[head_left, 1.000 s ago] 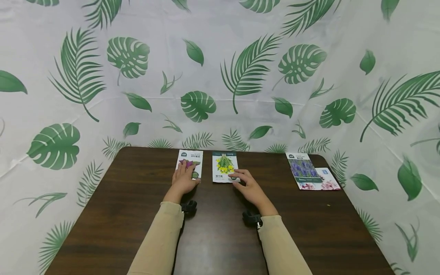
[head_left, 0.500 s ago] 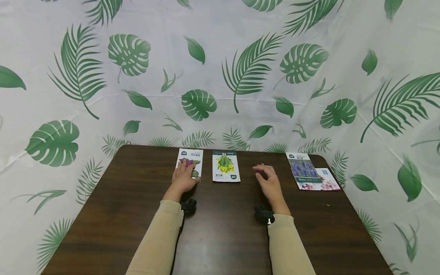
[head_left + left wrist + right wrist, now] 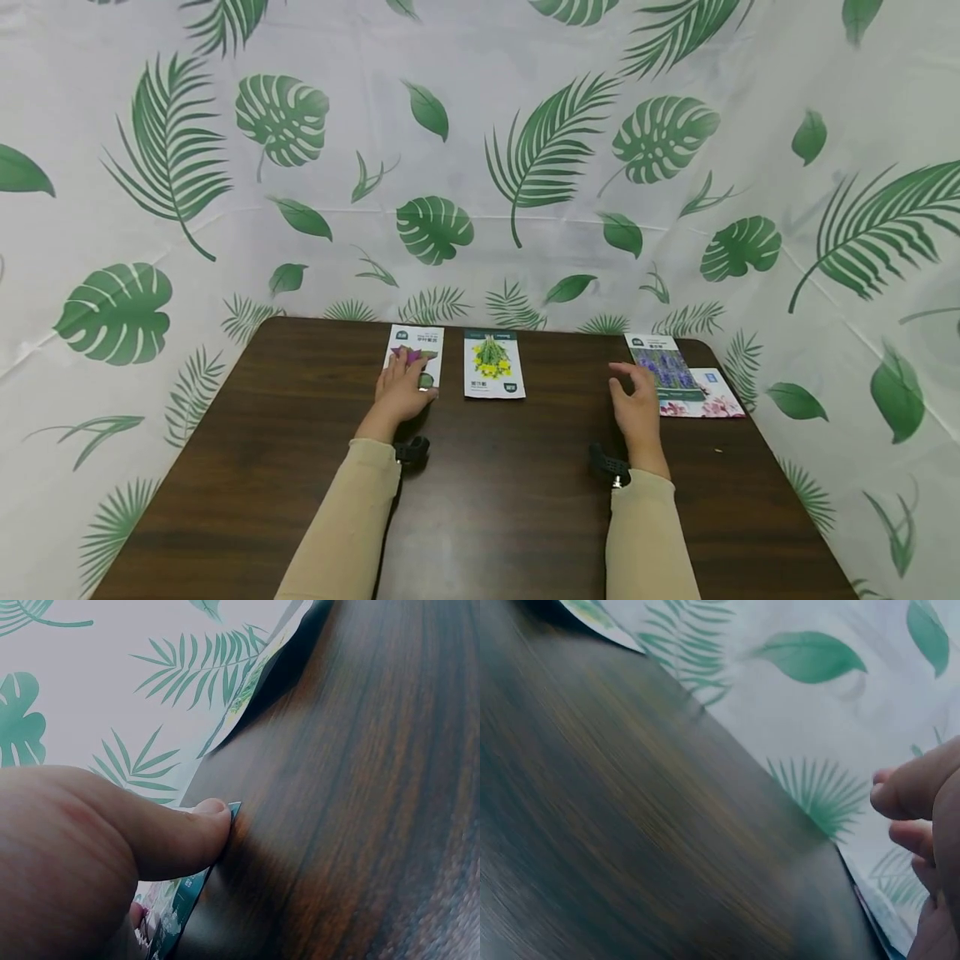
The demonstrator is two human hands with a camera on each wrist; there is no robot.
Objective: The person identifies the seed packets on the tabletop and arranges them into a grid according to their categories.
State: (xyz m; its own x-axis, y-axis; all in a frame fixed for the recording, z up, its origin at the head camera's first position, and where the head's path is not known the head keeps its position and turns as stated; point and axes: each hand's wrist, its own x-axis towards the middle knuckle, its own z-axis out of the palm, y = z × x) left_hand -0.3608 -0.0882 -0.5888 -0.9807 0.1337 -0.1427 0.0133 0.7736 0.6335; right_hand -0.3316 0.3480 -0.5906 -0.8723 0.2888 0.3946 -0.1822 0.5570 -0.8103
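My left hand point(image 3: 400, 396) rests on a white seed packet point(image 3: 417, 335) with a purple picture, at the table's back edge. In the left wrist view its thumb point(image 3: 180, 840) lies over a corner of that packet, fingers mostly hidden behind it. Right of it a packet with yellow flowers point(image 3: 491, 362) lies flat. My right hand point(image 3: 637, 404), fingers loosely bent and holding nothing, hovers at the left side of a lavender packet point(image 3: 667, 371). That packet overlaps another with pink blossoms point(image 3: 716, 396). In the right wrist view the fingers point(image 3: 911, 799) are apart from the thin packet edge below.
The dark wooden table point(image 3: 487, 500) meets a white cloth point(image 3: 450, 150) printed with green leaves behind it. A tiny yellowish scrap point(image 3: 718, 451) lies on the right part. Black bands with cameras sit at both wrists.
My right hand has moved from the yellow-flower packet rightward across the table to the lavender packet. The left hand has stayed on the purple packet.
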